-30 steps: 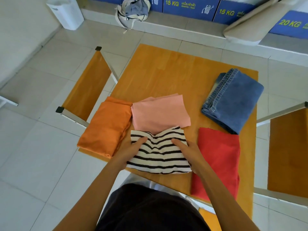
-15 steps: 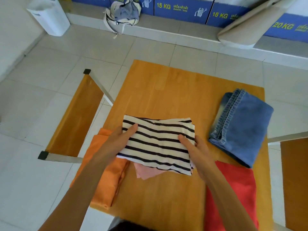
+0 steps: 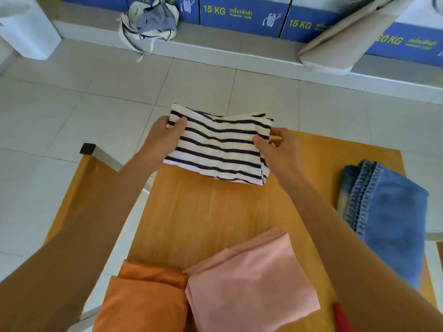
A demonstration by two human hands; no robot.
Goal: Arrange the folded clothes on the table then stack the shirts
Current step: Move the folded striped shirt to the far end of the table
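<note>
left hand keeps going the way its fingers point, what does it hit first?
Nothing visible on the table: the left hand, gripping the striped shirt, points past the table's far edge. Beyond is bare tiled floor; depth unclear.

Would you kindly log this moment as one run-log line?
left hand: gripping striped shirt | right hand: gripping same shirt | shirt: over table's far edge | pink shirt, orange shirt: near edge

This is looking like a self-service laundry shop: blue panels (image 3: pixel 244 16) marked "15 KG" and "20 KG" are lining the far wall above a tiled floor (image 3: pixel 72 92), and a wooden folding table (image 3: pixel 215 212) is carrying folded clothes.
</note>
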